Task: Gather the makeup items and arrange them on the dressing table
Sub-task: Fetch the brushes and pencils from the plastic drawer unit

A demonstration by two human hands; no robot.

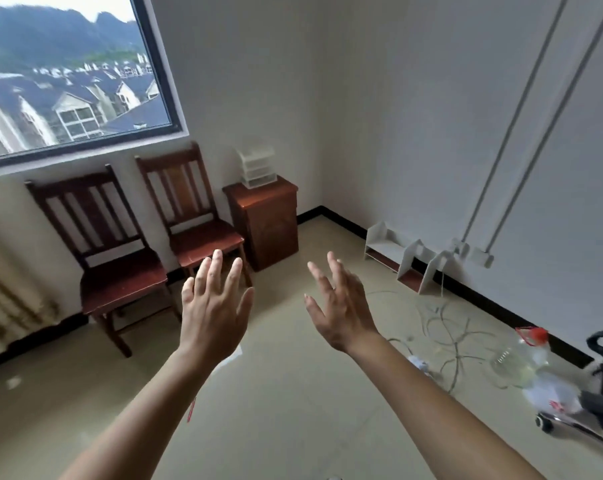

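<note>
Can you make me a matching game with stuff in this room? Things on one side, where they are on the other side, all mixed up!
1 drawer box
2 wooden chairs
3 red-capped bottle
4 left hand and right hand

A under the window
B fingers spread, holding nothing
C on the brown cabinet
D beside the tangled cables

Pairs: 1-C, 2-A, 3-D, 4-B

Our left hand (213,313) and right hand (341,306) hang over open floor (286,410), free toward 12 o'clock. A near chair (120,282) at 10, a far chair (203,237) at 11 and a cabinet (265,230) block beyond. Cables (445,327) and a bottle (515,362) clutter the floor at 2 o'clock.
</note>
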